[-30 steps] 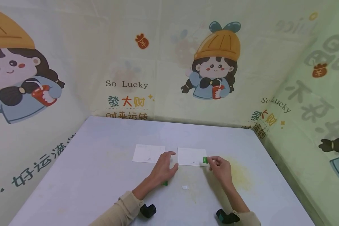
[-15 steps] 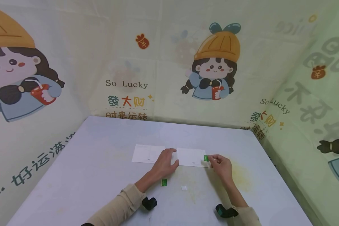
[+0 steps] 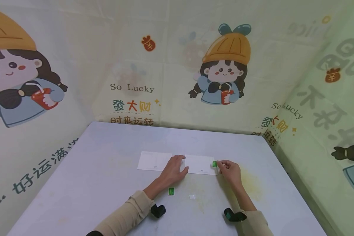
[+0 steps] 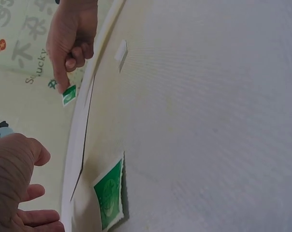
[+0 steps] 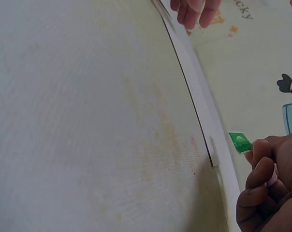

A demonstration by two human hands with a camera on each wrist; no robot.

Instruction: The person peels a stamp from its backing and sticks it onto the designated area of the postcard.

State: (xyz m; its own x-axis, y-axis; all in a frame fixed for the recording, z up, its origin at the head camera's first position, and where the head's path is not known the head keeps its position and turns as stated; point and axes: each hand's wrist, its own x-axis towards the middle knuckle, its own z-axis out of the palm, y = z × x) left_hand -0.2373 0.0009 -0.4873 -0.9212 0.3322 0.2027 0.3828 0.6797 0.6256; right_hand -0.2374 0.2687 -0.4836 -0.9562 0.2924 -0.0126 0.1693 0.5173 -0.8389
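My right hand (image 3: 230, 172) pinches a small green postage stamp (image 3: 214, 164) by its edge, over the right end of a white envelope (image 3: 199, 164). In the right wrist view the stamp (image 5: 240, 142) stands out from thumb and forefinger, its printed face showing. Spread and relaxed, my left hand (image 3: 174, 172) lies at that envelope's left end, thumb near its lower edge, holding nothing. It partly covers a second white envelope (image 3: 153, 160) to the left. Below the left hand another green stamp (image 3: 171, 191) lies on the table, its perforated edge plain in the left wrist view.
A small white piece of paper (image 3: 192, 196) lies on the white table (image 3: 106, 183), nearer me than the envelopes. Printed cloth (image 3: 177, 65) hangs behind the table and along both sides. A black wrist device (image 3: 158, 210) sits at each sleeve.
The right hand has raised the pinched stamp slightly toward the envelope's upper right. My left hand has shifted slightly right and away from me, so the stamp on the table now shows whole.
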